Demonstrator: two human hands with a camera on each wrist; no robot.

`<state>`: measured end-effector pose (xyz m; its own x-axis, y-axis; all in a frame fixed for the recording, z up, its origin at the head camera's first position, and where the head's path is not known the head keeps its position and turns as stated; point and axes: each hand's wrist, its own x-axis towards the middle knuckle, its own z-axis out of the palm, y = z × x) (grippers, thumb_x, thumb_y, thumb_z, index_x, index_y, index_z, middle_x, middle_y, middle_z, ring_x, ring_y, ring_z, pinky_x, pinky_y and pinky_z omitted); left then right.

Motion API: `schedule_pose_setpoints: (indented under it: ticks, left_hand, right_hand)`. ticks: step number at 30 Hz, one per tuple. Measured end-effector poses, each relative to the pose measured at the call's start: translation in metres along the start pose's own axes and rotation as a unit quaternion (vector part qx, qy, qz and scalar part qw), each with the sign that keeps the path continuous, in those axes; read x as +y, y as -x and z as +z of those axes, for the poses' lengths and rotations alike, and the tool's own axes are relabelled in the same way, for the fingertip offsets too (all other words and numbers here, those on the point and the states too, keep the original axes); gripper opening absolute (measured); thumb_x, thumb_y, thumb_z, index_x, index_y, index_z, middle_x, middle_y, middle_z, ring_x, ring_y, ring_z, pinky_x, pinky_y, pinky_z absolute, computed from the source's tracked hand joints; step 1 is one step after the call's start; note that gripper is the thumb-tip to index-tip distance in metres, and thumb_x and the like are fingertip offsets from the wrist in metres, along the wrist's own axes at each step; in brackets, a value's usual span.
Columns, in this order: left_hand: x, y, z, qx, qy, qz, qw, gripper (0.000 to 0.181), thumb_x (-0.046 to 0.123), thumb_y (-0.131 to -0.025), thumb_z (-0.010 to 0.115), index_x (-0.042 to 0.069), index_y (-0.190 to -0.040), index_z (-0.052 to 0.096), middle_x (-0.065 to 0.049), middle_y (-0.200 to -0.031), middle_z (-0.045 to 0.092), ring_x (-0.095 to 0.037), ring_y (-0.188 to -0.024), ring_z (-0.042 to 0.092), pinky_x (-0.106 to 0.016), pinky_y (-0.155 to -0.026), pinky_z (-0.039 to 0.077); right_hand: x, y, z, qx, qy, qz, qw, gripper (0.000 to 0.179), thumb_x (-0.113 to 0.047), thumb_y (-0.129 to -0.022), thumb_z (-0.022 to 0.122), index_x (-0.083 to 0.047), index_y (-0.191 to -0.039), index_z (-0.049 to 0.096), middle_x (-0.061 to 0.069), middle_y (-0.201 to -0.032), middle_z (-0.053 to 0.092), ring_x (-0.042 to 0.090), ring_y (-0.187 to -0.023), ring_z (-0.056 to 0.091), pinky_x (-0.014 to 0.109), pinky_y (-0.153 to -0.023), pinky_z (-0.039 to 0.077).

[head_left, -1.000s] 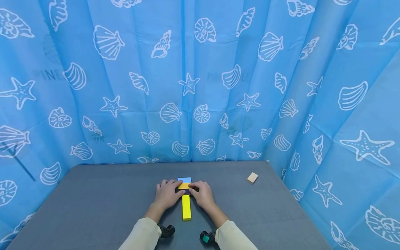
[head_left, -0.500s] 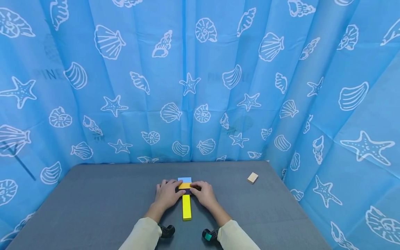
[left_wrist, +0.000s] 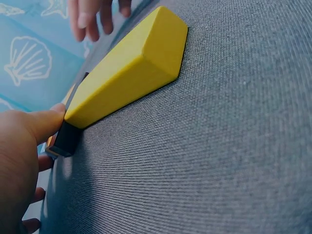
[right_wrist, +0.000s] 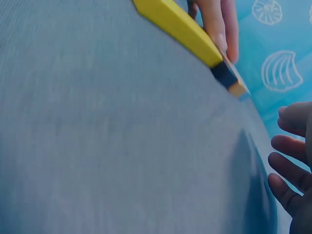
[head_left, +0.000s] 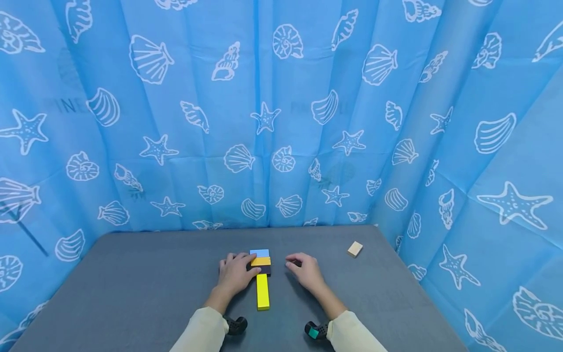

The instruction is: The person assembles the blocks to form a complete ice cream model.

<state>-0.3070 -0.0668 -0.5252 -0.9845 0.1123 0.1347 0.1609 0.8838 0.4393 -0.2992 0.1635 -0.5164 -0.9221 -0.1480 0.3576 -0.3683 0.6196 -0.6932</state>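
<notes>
A light blue block (head_left: pixel 259 253), an orange block (head_left: pixel 261 261) and a black block (head_left: pixel 265 269) lie crosswise, side by side. A long yellow block (head_left: pixel 262 292) extends from the black one toward the person. My left hand (head_left: pixel 236 272) rests at the left ends of the crosswise blocks, its thumb (left_wrist: pixel 48 123) touching the black block close to the yellow block's end. Over to the right, my right hand (head_left: pixel 308 272) is apart from the blocks and holds nothing, its fingers loosely bent. The right wrist view shows these fingers (right_wrist: pixel 287 168) spread at the edge.
A small pale wooden block (head_left: pixel 355 249) lies at the far right of the grey cloth-covered table (head_left: pixel 140 293). Behind and to the right hangs a blue curtain (head_left: pixel 281 122) with white shell and starfish prints. Each wrist wears a black strap device.
My right hand has let go of the right ends of the crosswise blocks and moved off to the right. The left hand and the blocks stay in place.
</notes>
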Motion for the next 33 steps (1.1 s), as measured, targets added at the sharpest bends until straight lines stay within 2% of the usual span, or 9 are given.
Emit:
schedule_pose_setpoints:
  ticks: [7,22,33]
  left_hand:
    - [0.002,0.001,-0.001,-0.009,-0.014,-0.001,0.9999,0.057,0.048,-0.088,0.067,0.024,-0.139,0.057,-0.007,-0.135,0.055,-0.034,-0.119,0.042,-0.056,-0.097,0.030]
    - [0.003,0.003,-0.003,-0.009,-0.016,0.000,0.9998,0.056,0.047,-0.089,0.066,0.025,-0.139,0.056,-0.008,-0.136,0.054,-0.034,-0.119,0.041,-0.056,-0.099,0.029]
    - [0.004,0.003,-0.003,-0.008,-0.008,-0.001,0.9999,0.056,0.047,-0.089,0.067,0.024,-0.138,0.057,-0.008,-0.136,0.054,-0.034,-0.119,0.041,-0.056,-0.098,0.029]
  right_hand:
    - [0.018,0.009,-0.016,0.013,-0.007,-0.001,0.9999,0.013,-0.007,-0.090,0.068,-0.004,-0.101,0.073,0.002,-0.095,0.069,0.018,-0.086,0.063,0.037,-0.076,0.052]
    - [0.035,0.011,-0.048,0.051,0.030,0.053,0.9968,0.012,-0.006,-0.091,0.068,-0.004,-0.101,0.073,0.004,-0.095,0.069,0.021,-0.088,0.062,0.043,-0.080,0.052]
    - [0.056,0.012,-0.072,0.088,0.061,0.074,0.9915,0.010,-0.005,-0.089,0.069,-0.002,-0.098,0.074,0.007,-0.091,0.069,0.023,-0.084,0.062,0.043,-0.076,0.051]
